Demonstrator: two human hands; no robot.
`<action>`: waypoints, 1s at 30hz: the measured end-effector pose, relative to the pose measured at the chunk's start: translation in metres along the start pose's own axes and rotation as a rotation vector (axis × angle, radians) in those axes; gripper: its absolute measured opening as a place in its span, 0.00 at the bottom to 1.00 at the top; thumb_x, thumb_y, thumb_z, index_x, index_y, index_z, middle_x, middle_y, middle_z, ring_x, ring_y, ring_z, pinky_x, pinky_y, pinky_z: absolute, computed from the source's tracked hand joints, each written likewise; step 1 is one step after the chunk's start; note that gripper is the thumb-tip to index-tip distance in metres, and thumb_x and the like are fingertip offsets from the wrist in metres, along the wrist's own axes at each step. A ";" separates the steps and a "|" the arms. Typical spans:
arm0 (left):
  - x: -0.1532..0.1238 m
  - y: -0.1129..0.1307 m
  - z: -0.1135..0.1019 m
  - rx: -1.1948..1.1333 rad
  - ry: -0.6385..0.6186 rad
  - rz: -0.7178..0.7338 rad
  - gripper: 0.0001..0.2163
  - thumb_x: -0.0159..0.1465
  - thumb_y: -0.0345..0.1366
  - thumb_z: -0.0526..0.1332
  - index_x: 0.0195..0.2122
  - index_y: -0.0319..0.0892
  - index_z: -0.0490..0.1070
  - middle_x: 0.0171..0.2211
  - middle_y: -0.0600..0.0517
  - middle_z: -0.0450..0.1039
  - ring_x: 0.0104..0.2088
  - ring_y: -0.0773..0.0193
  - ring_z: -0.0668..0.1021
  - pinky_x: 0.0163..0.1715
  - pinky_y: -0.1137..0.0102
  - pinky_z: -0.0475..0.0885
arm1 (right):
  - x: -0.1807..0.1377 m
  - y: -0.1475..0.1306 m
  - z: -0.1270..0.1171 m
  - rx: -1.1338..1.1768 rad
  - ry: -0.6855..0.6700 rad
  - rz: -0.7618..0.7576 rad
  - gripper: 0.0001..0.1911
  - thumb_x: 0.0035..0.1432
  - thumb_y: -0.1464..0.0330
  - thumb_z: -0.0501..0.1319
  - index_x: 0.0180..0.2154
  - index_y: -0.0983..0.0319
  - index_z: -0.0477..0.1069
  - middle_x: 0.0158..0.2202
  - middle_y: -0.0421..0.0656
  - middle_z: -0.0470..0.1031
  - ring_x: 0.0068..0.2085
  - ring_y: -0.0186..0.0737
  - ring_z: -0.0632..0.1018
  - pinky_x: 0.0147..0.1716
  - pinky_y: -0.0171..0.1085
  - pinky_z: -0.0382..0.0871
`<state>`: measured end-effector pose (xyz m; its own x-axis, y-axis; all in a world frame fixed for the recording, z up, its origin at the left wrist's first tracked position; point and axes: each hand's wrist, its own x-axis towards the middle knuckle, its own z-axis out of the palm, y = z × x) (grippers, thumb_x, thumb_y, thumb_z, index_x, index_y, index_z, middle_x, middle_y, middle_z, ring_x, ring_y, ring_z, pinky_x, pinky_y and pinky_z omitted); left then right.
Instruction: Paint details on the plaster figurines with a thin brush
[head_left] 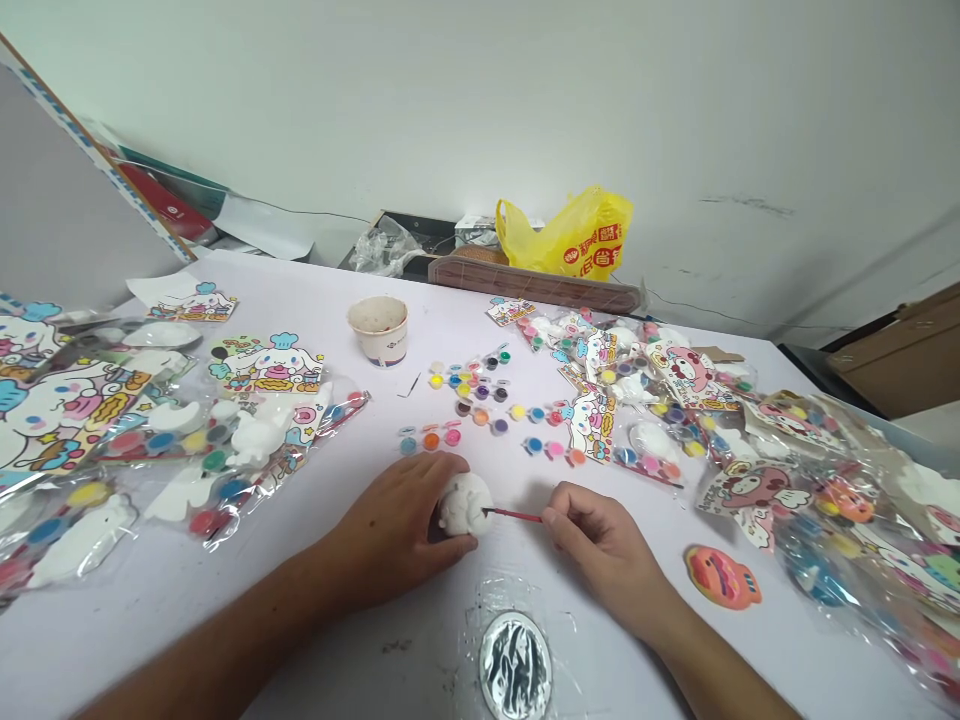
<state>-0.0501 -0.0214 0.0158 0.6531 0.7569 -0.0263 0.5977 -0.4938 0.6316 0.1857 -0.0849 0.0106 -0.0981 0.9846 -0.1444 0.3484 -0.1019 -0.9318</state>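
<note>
"So, where's the white figurine (466,500)?"

"On the desk (360,630), in front of the person, just below the small paint pots (431,440). The left hand (401,515) grasps it from the left, thumb along the near edge and fingers curled over the far one."

"And the right hand (600,540)?"

"Pinching a thin paintbrush (517,516) by its red handle, held almost level. Its dark tip meets the figurine's right side in this view; whether it presses, I can't tell."

"What's around them?"

"A paper cup (378,335) stands beyond the paint pots, to the left. A round silvery disc (516,665) lies nearer the person, and a painted orange fish-shaped piece (722,577) rests to the right of the right hand. Clear-bagged craft kits (255,430) crowd both sides."
</note>
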 end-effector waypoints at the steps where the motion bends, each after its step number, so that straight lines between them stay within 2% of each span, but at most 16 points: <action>1: 0.000 0.001 -0.001 -0.002 -0.004 -0.002 0.20 0.58 0.40 0.65 0.50 0.45 0.62 0.46 0.49 0.70 0.47 0.53 0.72 0.48 0.60 0.66 | 0.000 0.000 0.000 0.000 0.000 0.000 0.20 0.64 0.57 0.54 0.23 0.60 0.56 0.21 0.34 0.53 0.25 0.33 0.55 0.24 0.34 0.49; 7: 0.000 0.004 -0.003 -0.010 -0.024 -0.014 0.19 0.59 0.40 0.64 0.49 0.45 0.62 0.46 0.48 0.70 0.47 0.52 0.72 0.48 0.60 0.66 | -0.001 0.001 0.000 0.002 0.015 0.011 0.19 0.63 0.58 0.54 0.23 0.59 0.56 0.21 0.34 0.52 0.24 0.34 0.55 0.24 0.34 0.49; 13: -0.001 -0.003 0.001 -0.001 0.009 0.005 0.20 0.58 0.42 0.64 0.50 0.46 0.63 0.46 0.49 0.70 0.47 0.52 0.72 0.48 0.60 0.66 | 0.000 0.001 0.000 0.005 0.008 0.013 0.20 0.63 0.56 0.54 0.23 0.59 0.57 0.21 0.34 0.53 0.24 0.34 0.55 0.24 0.34 0.49; 20: 0.000 0.000 -0.001 -0.006 -0.019 -0.019 0.20 0.58 0.41 0.65 0.49 0.46 0.63 0.47 0.50 0.70 0.47 0.52 0.72 0.48 0.60 0.66 | 0.000 0.001 -0.001 0.018 -0.003 0.015 0.20 0.63 0.58 0.54 0.23 0.59 0.55 0.21 0.34 0.52 0.24 0.34 0.55 0.24 0.34 0.49; 30: -0.002 -0.003 0.001 0.003 0.005 0.005 0.20 0.59 0.41 0.65 0.50 0.46 0.62 0.47 0.50 0.69 0.48 0.53 0.71 0.48 0.61 0.65 | 0.000 0.000 -0.001 0.041 -0.011 0.018 0.19 0.63 0.59 0.54 0.23 0.59 0.55 0.21 0.34 0.52 0.24 0.34 0.55 0.24 0.34 0.49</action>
<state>-0.0521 -0.0217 0.0134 0.6539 0.7563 -0.0195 0.5956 -0.4987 0.6298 0.1862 -0.0846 0.0113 -0.1026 0.9810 -0.1645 0.3118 -0.1253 -0.9419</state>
